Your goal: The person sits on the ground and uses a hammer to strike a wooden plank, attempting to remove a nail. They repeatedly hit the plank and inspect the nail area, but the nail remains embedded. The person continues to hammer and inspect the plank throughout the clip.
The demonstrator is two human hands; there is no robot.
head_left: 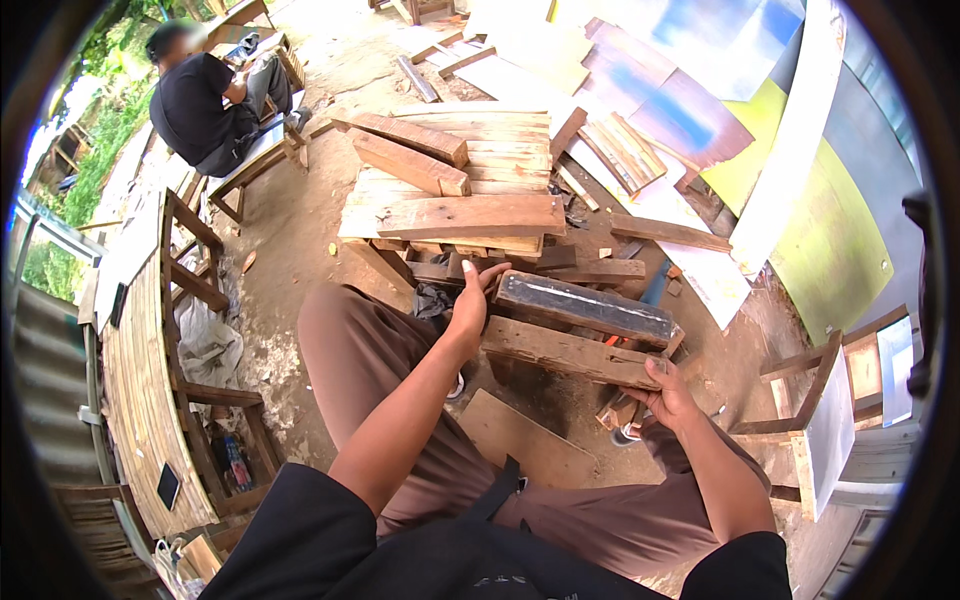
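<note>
Seemingly, hands [674, 400] on wooden beam [570, 352].

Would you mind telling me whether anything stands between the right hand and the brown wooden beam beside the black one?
Nothing visible does: the right hand is on the brown wooden beam, gripping its right end. The black beam lies along the far side, so it is not between them.

A dark phone [168, 485] lies on a slatted bench [143, 400]; a person [200, 108] sits beyond.
</note>
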